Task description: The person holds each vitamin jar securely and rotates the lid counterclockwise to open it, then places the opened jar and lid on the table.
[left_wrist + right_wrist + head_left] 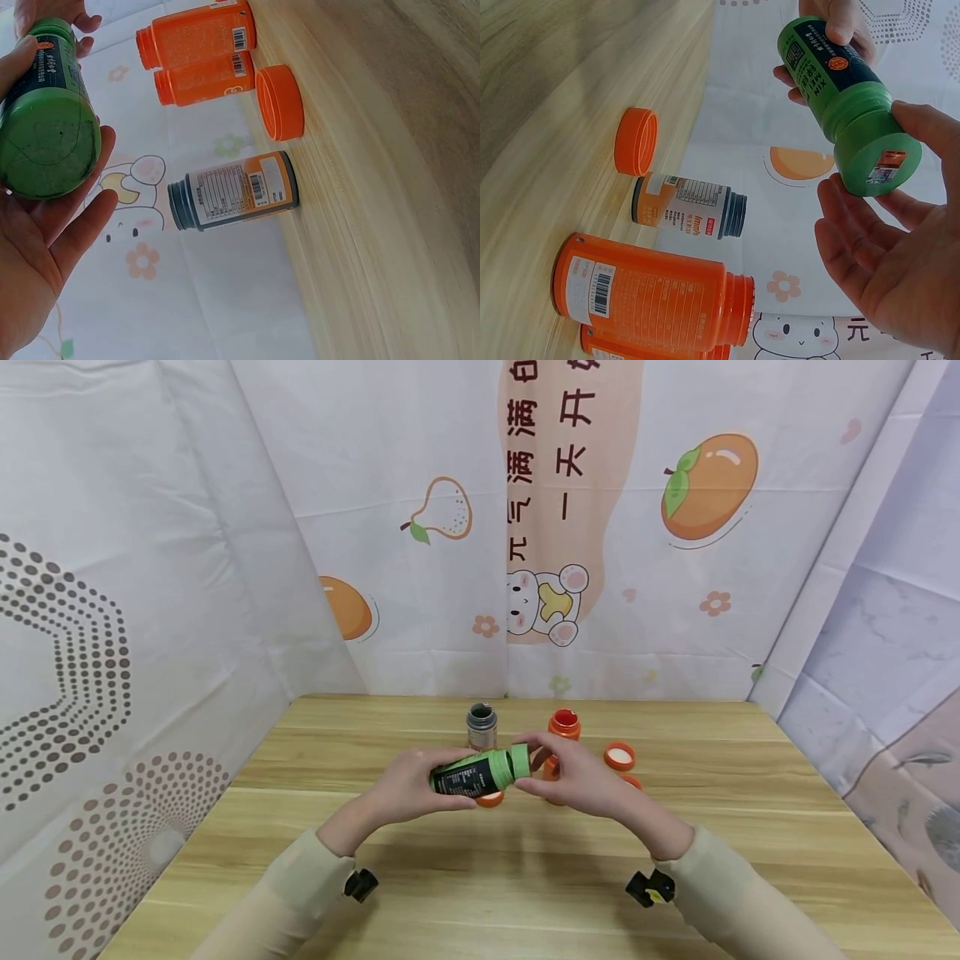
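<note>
A green bottle (468, 777) with a dark label lies tilted sideways above the table, its capped end toward the right. My left hand (408, 785) grips its body, with the thumb along the label side and the fingers round the far side. At the other end, my right hand (577, 777) holds the green cap (877, 154) between the thumb and fingertips. The cap sits on the bottle's neck. Behind the bottle stands an uncapped grey bottle (482, 720). Two uncapped orange bottles (202, 37) stand upright near my right hand, which partly hides them in the head view.
An orange cap (491, 799) lies on the wooden table (480, 893) below the green bottle. Another orange cap (619, 756) lies right of the orange bottles, with a further one partly hidden by my right hand. A printed curtain (420, 610) hangs behind the table.
</note>
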### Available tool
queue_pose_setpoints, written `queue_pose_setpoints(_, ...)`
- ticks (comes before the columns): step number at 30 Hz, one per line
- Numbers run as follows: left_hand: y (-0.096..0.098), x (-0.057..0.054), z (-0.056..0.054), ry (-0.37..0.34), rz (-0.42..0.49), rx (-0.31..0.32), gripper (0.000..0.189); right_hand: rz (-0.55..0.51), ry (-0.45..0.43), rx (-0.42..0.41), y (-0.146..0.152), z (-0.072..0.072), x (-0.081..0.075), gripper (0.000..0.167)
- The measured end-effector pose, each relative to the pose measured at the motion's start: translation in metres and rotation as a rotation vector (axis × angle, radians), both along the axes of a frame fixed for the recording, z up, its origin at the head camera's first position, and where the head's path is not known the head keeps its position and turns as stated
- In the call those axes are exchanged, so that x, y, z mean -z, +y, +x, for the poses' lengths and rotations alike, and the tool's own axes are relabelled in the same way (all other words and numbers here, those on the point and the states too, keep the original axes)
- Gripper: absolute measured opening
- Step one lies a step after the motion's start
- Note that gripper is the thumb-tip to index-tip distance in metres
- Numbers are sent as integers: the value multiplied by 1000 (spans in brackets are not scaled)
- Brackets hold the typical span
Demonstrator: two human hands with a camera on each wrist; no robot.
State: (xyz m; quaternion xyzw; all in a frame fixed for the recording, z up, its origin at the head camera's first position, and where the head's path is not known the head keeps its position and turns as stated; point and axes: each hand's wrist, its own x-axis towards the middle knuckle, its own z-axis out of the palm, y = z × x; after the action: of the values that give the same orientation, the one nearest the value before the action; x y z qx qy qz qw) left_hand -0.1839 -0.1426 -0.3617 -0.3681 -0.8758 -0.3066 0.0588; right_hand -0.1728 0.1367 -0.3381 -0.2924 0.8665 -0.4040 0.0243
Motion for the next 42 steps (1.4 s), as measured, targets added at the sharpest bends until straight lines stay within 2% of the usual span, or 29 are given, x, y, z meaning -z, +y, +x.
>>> queue_pose_setpoints(18,-8,1,4,-38,16,-58,64,0,0,12,3,0,3,52)
queue_pose_setpoints(25,-12,3,4,-56,36,-72,59,-3,16,10,2,-2,4,53)
queue_pose_setpoints(33,-19,11,4,-59,68,-75,55,-43,-11,-19,1,-4,9,51)
queue_pose_setpoints(42,-26,14,5,-73,81,-132,58,-81,-28,-60,-2,-7,19,53)
